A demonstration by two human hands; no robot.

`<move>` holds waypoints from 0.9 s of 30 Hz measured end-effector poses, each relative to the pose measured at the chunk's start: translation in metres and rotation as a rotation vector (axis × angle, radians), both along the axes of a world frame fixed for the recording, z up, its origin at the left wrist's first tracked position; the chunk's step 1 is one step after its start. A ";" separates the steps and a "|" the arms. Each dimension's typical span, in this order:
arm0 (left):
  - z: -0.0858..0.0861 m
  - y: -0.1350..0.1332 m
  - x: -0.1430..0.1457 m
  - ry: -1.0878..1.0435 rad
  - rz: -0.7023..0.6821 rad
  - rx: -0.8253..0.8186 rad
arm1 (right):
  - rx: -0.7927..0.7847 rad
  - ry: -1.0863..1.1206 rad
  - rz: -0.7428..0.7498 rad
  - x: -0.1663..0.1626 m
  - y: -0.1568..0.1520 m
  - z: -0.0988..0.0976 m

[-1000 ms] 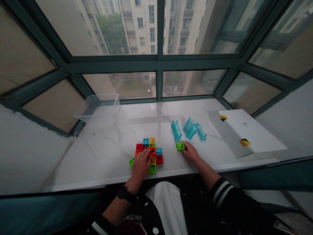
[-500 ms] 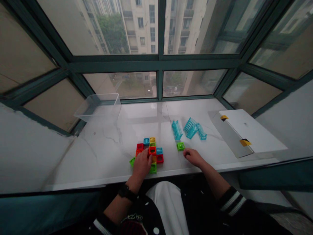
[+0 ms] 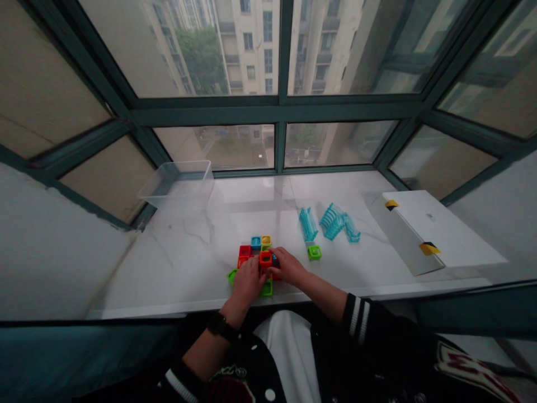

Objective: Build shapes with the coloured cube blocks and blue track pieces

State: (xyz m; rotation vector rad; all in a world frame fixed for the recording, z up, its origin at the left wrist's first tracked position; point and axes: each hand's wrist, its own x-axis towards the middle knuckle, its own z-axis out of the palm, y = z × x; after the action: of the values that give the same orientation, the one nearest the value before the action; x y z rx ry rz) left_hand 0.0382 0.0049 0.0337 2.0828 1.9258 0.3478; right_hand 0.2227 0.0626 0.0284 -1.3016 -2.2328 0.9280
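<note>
A cluster of square plastic building blocks (image 3: 245,251) in red, blue, yellow and green sits near the front edge of the white counter. My left hand (image 3: 248,280) grips its left side, fingers curled over the blocks. At the right side, my right hand (image 3: 289,267) is closed around the blocks, covering most of the blue and dark red ones there. Between both hands an orange-red block (image 3: 265,258) stands higher than those around it. One loose green block (image 3: 314,252) lies to the right of my right hand. My fingertips are partly hidden among the blocks.
Behind the green block lie clear blue ribbed track pieces (image 3: 308,224), with more curved ones (image 3: 333,221) to their right. A transparent plastic bin (image 3: 178,187) stands at the back left. A white box (image 3: 444,226) with yellow-black tabs is at the right. Windows border the counter.
My right hand has moved left, from beside the loose green block to the right side of the block cluster. My left hand stays on the cluster. The view has shifted slightly.
</note>
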 end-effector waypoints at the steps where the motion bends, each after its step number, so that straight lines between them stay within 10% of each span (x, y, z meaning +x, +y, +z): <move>1: 0.001 0.000 0.000 -0.001 -0.001 -0.007 | -0.004 -0.016 -0.014 -0.002 0.000 -0.002; 16: -0.001 0.002 0.002 0.058 -0.042 0.022 | -0.133 0.361 -0.115 0.013 -0.002 -0.022; 27: 0.031 0.000 0.002 -0.273 -0.063 0.186 | -0.255 0.600 -0.202 0.046 -0.008 0.011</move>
State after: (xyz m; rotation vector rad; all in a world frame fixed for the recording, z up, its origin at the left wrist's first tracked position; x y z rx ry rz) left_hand 0.0400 0.0045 0.0647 2.0745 1.7210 0.7803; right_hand 0.2686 0.0544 0.0389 -1.1263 -1.5373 1.3425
